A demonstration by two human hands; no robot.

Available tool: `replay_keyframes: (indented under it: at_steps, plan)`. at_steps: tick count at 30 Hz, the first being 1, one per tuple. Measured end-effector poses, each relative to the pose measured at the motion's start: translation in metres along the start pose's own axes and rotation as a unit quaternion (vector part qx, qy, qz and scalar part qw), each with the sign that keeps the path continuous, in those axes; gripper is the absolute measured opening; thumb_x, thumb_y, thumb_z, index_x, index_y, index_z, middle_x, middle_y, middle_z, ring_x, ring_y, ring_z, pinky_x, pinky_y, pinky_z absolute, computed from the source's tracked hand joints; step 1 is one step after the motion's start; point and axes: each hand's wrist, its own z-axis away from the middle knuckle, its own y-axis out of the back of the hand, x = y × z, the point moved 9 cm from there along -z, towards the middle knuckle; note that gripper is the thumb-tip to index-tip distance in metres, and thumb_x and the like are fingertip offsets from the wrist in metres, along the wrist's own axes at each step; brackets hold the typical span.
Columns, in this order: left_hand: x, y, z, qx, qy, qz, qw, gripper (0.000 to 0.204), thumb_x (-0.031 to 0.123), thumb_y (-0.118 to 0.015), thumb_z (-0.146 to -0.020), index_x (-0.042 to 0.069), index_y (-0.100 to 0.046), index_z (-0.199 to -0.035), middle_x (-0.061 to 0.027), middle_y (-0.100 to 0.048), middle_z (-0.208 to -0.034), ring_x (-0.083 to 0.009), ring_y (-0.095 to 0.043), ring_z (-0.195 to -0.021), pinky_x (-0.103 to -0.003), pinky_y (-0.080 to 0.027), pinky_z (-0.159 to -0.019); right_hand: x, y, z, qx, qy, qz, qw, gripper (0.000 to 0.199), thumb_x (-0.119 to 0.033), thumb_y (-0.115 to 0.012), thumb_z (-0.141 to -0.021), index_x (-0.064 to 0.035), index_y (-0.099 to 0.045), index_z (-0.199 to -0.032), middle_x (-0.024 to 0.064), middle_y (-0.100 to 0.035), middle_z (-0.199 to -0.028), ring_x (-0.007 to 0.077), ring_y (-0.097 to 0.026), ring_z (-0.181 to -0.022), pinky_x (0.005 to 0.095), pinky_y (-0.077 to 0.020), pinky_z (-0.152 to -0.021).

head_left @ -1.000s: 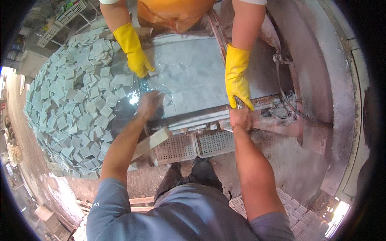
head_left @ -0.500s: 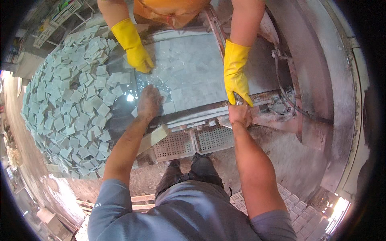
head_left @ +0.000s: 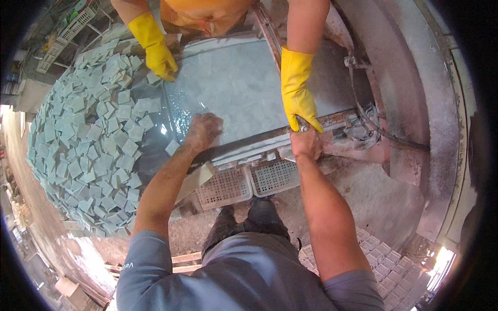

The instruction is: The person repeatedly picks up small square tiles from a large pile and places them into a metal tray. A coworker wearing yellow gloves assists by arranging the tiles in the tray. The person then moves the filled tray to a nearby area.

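My left hand (head_left: 205, 130) rests on a wet layer of pale square tiles (head_left: 238, 78) under a film of water, near the bed's front left corner. Its fingers point right, bent and partly hidden. A loose tile (head_left: 172, 147) lies just left of that wrist. At the front edge of the bed, my right hand (head_left: 306, 143) is closed around a metal fitting on the frame rail (head_left: 249, 137). Directly above it, a co-worker's yellow-gloved hand (head_left: 300, 106) grips the same spot. The co-worker's other yellow glove (head_left: 161, 62) is by the bed's far left edge.
A large heap of pale green tiles (head_left: 98, 145) covers the left side. Below the front rail stand two white perforated baskets (head_left: 223, 187). A hose (head_left: 386, 140) and metal housing (head_left: 399, 103) are at right. Stacked crates (head_left: 389, 269) sit behind me at lower right.
My left hand has slid right across the tiles. The co-worker's left-side glove has lifted away toward the far left. My right hand keeps its hold, and the view has shifted slightly.
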Motion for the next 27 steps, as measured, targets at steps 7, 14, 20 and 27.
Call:
replay_keyframes:
  at_steps: [7, 14, 20, 27]
  plan:
    - [-0.069, 0.017, -0.005, 0.101, 0.103, 0.053, 0.988, 0.036, 0.014, -0.082, -0.083, 0.003, -0.072, -0.116, -0.0156, -0.066, -0.133, -0.0354, -0.058, -0.125, -0.041, -0.05, -0.108, -0.004, -0.003, 0.0, -0.051, -0.004, 0.025, 0.998, 0.073, -0.047, -0.073, -0.086, -0.0129, -0.053, -0.148, 0.0213, -0.068, -0.131, 0.04, -0.069, -0.116, 0.049, -0.0552, -0.097]
    - [-0.025, 0.023, -0.015, 0.043, -0.023, -0.159, 0.986, 0.032, 0.009, -0.073, -0.086, 0.007, -0.074, -0.118, -0.0151, -0.064, -0.137, -0.0354, -0.055, -0.131, -0.043, -0.045, -0.113, 0.011, -0.012, -0.009, -0.011, 0.015, 0.026, 0.999, 0.075, -0.051, -0.072, -0.087, -0.0118, -0.053, -0.147, 0.0222, -0.067, -0.133, 0.0403, -0.069, -0.116, 0.0495, -0.0553, -0.098]
    - [-0.063, 0.008, 0.005, 0.108, 0.068, -0.057, 0.99, 0.027, 0.013, -0.068, -0.09, 0.014, -0.076, -0.116, -0.017, -0.069, -0.128, -0.0358, -0.06, -0.122, -0.046, -0.046, -0.11, 0.001, -0.005, -0.004, -0.026, 0.011, 0.026, 0.999, 0.069, -0.047, -0.072, -0.086, -0.0115, -0.056, -0.144, 0.022, -0.067, -0.133, 0.0402, -0.069, -0.117, 0.0493, -0.0556, -0.098]
    - [-0.071, -0.016, 0.005, 0.132, 0.134, 0.087, 0.978, 0.024, 0.02, -0.066, -0.097, 0.008, -0.075, -0.116, -0.0173, -0.066, -0.133, -0.0405, -0.058, -0.124, -0.049, -0.044, -0.113, 0.005, -0.015, -0.008, -0.042, -0.012, 0.039, 0.998, 0.067, -0.044, -0.077, -0.082, -0.0111, -0.063, -0.139, 0.025, -0.072, -0.121, 0.0425, -0.07, -0.113, 0.0493, -0.0559, -0.096]
